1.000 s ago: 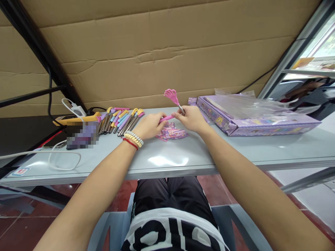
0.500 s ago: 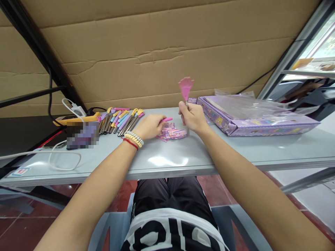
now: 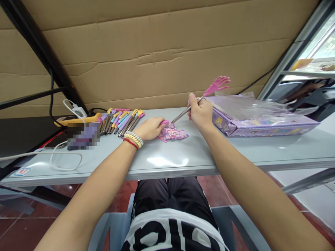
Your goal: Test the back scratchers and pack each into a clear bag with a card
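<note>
A pink hand-shaped back scratcher (image 3: 216, 85) with a metal rod is gripped in my right hand (image 3: 201, 113). It leans with its claw up to the right and its rod end down to the left. My left hand (image 3: 150, 128) is closed on a pink handle (image 3: 164, 122), which sits close to the rod's lower end; whether the two touch I cannot tell. Below and beside my left fingers lies a small pile of pink and purple printed cards (image 3: 174, 134) on the grey table (image 3: 167, 153).
Several back scratcher rods and coloured handles (image 3: 121, 120) lie at left. Near them are a yellow object (image 3: 78, 119), a white charger with a cable (image 3: 79, 111) and a blurred-out item (image 3: 83, 136). A purple box with clear plastic bags (image 3: 261, 127) stands at right. Cardboard (image 3: 167, 52) rises behind.
The back scratcher has tilted from near upright to a slant, its claw swinging right and its rod end coming to the pink handle. My right hand has shifted slightly right.
</note>
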### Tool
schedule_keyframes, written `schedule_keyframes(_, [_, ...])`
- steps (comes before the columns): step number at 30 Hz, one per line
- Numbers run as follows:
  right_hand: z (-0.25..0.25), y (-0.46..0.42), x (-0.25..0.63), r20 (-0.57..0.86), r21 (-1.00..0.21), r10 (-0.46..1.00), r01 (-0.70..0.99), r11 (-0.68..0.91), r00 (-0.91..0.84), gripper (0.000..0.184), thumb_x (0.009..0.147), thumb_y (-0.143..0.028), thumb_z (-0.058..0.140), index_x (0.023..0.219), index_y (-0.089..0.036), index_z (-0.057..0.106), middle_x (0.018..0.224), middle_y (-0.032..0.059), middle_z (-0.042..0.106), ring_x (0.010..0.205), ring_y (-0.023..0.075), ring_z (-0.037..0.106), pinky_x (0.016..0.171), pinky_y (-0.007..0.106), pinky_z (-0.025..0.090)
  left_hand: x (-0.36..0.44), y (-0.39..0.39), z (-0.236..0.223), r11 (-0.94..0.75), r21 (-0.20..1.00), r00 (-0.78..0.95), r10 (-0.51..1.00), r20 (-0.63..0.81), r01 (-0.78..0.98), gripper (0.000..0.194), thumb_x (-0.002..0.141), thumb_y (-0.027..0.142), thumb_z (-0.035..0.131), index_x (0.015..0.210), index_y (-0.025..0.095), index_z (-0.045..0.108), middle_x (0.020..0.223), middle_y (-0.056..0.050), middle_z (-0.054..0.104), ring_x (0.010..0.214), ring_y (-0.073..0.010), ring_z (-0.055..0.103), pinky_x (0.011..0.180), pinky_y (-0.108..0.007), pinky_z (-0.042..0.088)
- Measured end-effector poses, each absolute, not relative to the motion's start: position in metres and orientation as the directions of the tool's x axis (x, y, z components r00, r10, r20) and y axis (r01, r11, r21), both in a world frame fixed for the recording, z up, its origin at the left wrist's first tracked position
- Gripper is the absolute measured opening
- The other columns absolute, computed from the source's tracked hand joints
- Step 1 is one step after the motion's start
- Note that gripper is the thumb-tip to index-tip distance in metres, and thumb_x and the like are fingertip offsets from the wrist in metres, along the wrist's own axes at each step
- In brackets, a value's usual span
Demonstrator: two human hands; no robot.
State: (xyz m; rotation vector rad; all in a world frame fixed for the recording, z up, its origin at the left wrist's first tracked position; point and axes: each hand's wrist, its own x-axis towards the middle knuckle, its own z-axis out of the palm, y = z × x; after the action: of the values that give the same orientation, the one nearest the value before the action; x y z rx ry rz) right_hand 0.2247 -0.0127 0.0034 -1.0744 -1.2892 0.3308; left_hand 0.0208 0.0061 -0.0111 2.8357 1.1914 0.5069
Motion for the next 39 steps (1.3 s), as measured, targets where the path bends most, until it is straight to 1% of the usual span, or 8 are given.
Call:
schedule_keyframes(5, [0.004,-0.015,0.221,0.564,-0.822,0.765,0.293,0.488,0.311,0.048,0.078,-0.062,0.058,0.059,-0.019,0.051,0.041,-0.0030,0.050,0.031,0.0081,0.046,0.033,0.020,0.033,0.021,0.008,-0.012,-0.714,0.175,0.663,0.696,0.275,0.678,0.029,0.094,0.038,0.035,0.092,0.020,0.057,0.088,-0.007,0.067,0.075,-0.0190,0.060,0.069,-0.030,0.043])
schedule_keyframes(11, [0.005,-0.012,0.223,0.489,-0.872,0.835,0.112,0.476,0.253,0.047,0.076,-0.060,0.062,0.061,-0.017,0.051,0.042,-0.0015,0.053,0.030,0.0087,0.049,0.029,0.018,0.031,0.020,0.007,-0.012,-0.716,0.172,0.659,0.693,0.292,0.676,0.030,0.094,0.038,0.034,0.086,0.020,0.056,0.082,-0.006,0.065,0.069,-0.0179,0.057,0.065,-0.029,0.040])
schedule_keyframes(16, [0.011,-0.015,0.223,0.387,-0.916,0.902,-0.034,0.400,0.194,0.042,0.074,-0.056,0.066,0.065,-0.018,0.050,0.042,-0.0019,0.054,0.031,0.0112,0.052,0.027,0.018,0.030,0.021,0.001,-0.007,-0.703,0.195,0.618,0.700,0.358,0.684,0.034,0.095,0.039,0.033,0.085,0.019,0.058,0.076,-0.004,0.065,0.068,-0.0177,0.056,0.064,-0.029,0.037])
schedule_keyframes(19, [0.013,-0.017,0.224,0.335,-0.933,0.932,-0.085,0.349,0.138,0.040,0.073,-0.053,0.068,0.067,-0.018,0.049,0.044,-0.0013,0.056,0.033,0.0121,0.054,0.028,0.018,0.032,0.022,-0.002,-0.004,-0.700,0.212,0.582,0.696,0.421,0.682,0.036,0.095,0.041,0.032,0.089,0.018,0.060,0.076,-0.004,0.065,0.069,-0.0174,0.057,0.063,-0.028,0.036])
schedule_keyframes(22, [0.013,-0.018,0.225,0.310,-0.940,0.946,-0.117,0.319,0.090,0.038,0.073,-0.052,0.067,0.067,-0.018,0.050,0.046,-0.0004,0.058,0.034,0.0121,0.055,0.030,0.019,0.034,0.022,-0.004,-0.003,-0.711,0.221,0.570,0.679,0.464,0.667,0.036,0.095,0.041,0.034,0.098,0.017,0.061,0.077,-0.004,0.066,0.071,-0.0172,0.058,0.064,-0.028,0.037])
schedule_keyframes(28, [0.013,-0.017,0.224,0.305,-0.946,0.948,-0.087,0.312,0.088,0.038,0.077,-0.052,0.062,0.066,-0.018,0.050,0.047,0.0009,0.059,0.032,0.0111,0.052,0.030,0.019,0.033,0.021,-0.003,-0.004,-0.734,0.224,0.557,0.646,0.521,0.641,0.036,0.094,0.039,0.036,0.107,0.017,0.062,0.084,-0.004,0.069,0.075,-0.0170,0.061,0.067,-0.028,0.040])
schedule_keyframes(34, [0.010,-0.015,0.224,0.321,-0.947,0.936,0.020,0.322,0.141,0.040,0.080,-0.053,0.059,0.064,-0.018,0.048,0.042,-0.0003,0.055,0.030,0.0101,0.049,0.029,0.019,0.032,0.020,-0.003,-0.003,-0.725,0.203,0.554,0.649,0.521,0.659,0.035,0.095,0.038,0.035,0.102,0.018,0.063,0.083,-0.004,0.068,0.075,-0.0173,0.061,0.067,-0.028,0.040])
schedule_keyframes(39, [0.008,-0.013,0.224,0.332,-0.943,0.929,0.047,0.329,0.165,0.042,0.080,-0.054,0.059,0.061,-0.019,0.047,0.040,-0.0003,0.053,0.029,0.0101,0.047,0.027,0.019,0.031,0.020,-0.004,-0.002,-0.704,0.198,0.543,0.669,0.507,0.683,0.035,0.095,0.039,0.035,0.100,0.018,0.062,0.080,-0.004,0.068,0.074,-0.0182,0.061,0.066,-0.028,0.039])
